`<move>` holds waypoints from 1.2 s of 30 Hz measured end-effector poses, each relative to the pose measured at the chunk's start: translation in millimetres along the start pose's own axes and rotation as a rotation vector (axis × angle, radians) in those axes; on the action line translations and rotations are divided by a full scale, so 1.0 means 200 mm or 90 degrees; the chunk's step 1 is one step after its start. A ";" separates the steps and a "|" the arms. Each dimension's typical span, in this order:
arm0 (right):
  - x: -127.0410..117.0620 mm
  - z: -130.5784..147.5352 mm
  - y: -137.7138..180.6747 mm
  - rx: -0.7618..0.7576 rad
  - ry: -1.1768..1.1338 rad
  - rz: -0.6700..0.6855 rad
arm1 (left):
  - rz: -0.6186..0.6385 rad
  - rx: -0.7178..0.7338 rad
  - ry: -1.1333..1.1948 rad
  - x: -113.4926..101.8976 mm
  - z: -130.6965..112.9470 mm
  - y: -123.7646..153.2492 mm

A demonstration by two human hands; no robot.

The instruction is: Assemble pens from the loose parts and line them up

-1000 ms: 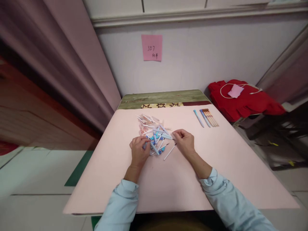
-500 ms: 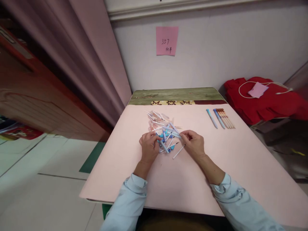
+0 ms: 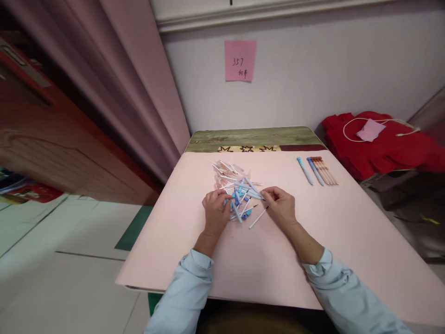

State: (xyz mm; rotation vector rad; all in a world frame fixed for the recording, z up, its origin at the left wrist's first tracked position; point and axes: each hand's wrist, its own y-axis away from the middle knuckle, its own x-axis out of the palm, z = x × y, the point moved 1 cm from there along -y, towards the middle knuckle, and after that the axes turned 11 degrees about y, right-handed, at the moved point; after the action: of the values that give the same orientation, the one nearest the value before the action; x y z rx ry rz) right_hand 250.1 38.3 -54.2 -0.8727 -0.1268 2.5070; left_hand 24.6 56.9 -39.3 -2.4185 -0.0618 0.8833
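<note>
"Where are the parts (image 3: 237,196)?"
"Heaped on the pink sheet (image 3: 264,264), between the left hand (image 3: 217,211) and right hand (image 3: 281,207)."
"Gripping anything?"
"Both have thumb and fingers drawn together; whether they pinch anything, one cannot tell."
"Anything in the way?"
"White refills (image 3: 228,177) lie across the heap; the left hand hides its edge. Pens (image 3: 316,174) lie well apart, near the red cloth (image 3: 382,157)."

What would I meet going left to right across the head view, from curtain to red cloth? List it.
Curtain, left hand, pile of pen parts, right hand, turquoise-topped pen, blue-topped pen, brown-topped pens, red cloth.
</note>
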 end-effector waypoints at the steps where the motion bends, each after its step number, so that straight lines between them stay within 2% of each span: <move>1: 0.00 0.00 0.00 0.005 -0.002 -0.002 | 0.005 0.019 -0.009 0.01 -0.01 0.00; 10: 0.01 0.00 -0.01 0.020 -0.028 0.002 | 0.197 0.272 -0.176 0.06 -0.03 -0.12; 13: 0.01 0.01 -0.01 0.014 -0.029 0.004 | 0.231 0.295 -0.176 0.06 -0.03 -0.15; 16: 0.01 0.01 -0.01 0.021 -0.031 0.003 | 0.212 0.270 -0.119 0.04 -0.03 -0.16; 19: 0.00 0.03 -0.01 0.017 -0.058 -0.002 | 0.144 0.190 -0.001 0.01 -0.05 -0.16; 22: 0.00 0.05 0.00 -0.007 -0.111 0.006 | 0.083 0.065 0.169 0.00 -0.09 -0.12; 26: 0.02 0.07 0.03 -0.009 -0.195 0.076 | 0.020 -0.191 0.471 0.04 -0.14 -0.07; 29: 0.04 0.10 0.06 -0.010 -0.247 0.145 | 0.018 -0.401 0.716 0.09 -0.15 -0.05; 31: 0.05 0.13 0.07 -0.024 -0.263 0.174 | 0.028 -0.501 0.822 0.11 -0.15 -0.05; 33: 0.05 0.14 0.09 -0.039 -0.274 0.193 | 0.042 -0.554 0.879 0.11 -0.15 -0.05; 36: 0.04 0.14 0.08 -0.058 -0.223 0.174 | 0.052 -0.566 0.905 0.08 -0.15 -0.06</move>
State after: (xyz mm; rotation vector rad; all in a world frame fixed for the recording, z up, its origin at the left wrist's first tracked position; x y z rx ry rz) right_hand 220.7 30.0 -39.4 -0.5013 -0.2532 2.9134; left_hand 57.6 55.4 -24.6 -3.2448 0.2228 -1.2236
